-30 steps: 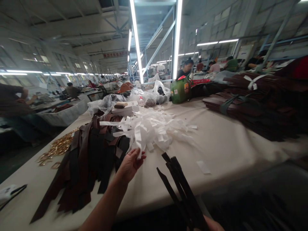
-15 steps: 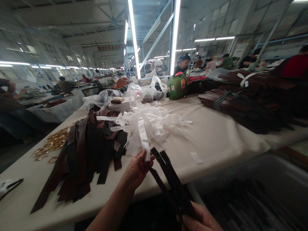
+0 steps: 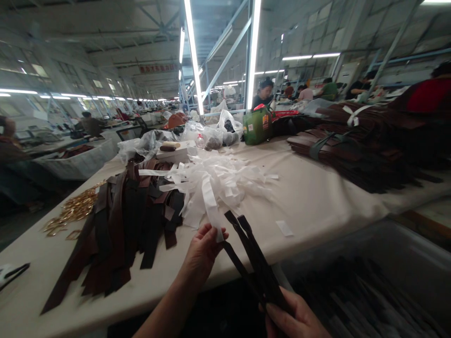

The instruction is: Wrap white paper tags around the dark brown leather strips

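Between the thumb and fingers of my left hand [image 3: 201, 256] is the lower end of a white paper-like strip [image 3: 210, 199]. The strip's upper part lies over a heap of similar white strips [image 3: 232, 176] on the table. My right hand [image 3: 296, 315] grips several narrow dark leather straps [image 3: 259, 256] near the bottom of the view. One strap slants away from the others, its tip at my left fingertips; whether it is pinched there or joined to the white strip, I cannot tell.
Wide brown and black leather strips [image 3: 116, 225] lie left, beside gold-coloured metal buckles [image 3: 75, 209]. Tied leather stacks [image 3: 352, 145] are at the right. A green bag [image 3: 258, 126] stands behind. Below the table edge is a bin [image 3: 387, 244] of dark strips. Other people sit farther off.
My left hand has shifted slightly right and down with the white strip. The straps in my right hand have tilted a little, their tips moving right. The view has turned slightly.
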{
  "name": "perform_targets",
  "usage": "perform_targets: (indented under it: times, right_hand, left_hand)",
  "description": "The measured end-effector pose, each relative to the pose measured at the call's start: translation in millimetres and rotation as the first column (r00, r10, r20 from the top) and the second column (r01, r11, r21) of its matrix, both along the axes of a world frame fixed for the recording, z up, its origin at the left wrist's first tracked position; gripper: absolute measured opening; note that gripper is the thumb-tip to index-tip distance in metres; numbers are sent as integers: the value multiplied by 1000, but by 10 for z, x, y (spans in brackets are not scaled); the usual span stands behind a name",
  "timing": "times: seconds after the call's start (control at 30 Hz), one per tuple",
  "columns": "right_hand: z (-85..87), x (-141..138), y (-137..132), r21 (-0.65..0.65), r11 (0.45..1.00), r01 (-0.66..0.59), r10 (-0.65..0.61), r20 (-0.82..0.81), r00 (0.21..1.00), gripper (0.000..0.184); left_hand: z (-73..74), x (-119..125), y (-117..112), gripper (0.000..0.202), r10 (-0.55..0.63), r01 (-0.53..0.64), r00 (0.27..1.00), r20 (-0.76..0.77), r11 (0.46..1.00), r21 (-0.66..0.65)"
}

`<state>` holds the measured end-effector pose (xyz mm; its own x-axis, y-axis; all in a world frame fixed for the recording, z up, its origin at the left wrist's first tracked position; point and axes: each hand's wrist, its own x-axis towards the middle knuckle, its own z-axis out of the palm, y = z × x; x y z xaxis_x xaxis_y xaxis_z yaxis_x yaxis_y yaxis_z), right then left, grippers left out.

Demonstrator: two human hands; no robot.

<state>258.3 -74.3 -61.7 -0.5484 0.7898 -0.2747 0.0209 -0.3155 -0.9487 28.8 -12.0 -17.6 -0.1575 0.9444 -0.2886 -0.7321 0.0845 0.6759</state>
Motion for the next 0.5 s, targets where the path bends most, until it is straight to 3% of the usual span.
perform_targets:
  times: [0.2,0.33,0.5]
  right_hand:
    - [31,-75,27,30,999,30,-32,69,997,54]
    - [78,-163,82,43,999,28,-32,74,997,54]
    - [108,-46,72,75,997,30,-35,66,997,59]
  left_hand:
    - [-156,162,-71,57,22,-20,999,33,997,-71]
    - [-254,318,-151,53,-45,50,997,59,995,-90]
    - [-182,160,-72,50,1,1,1000,31,999,-44]
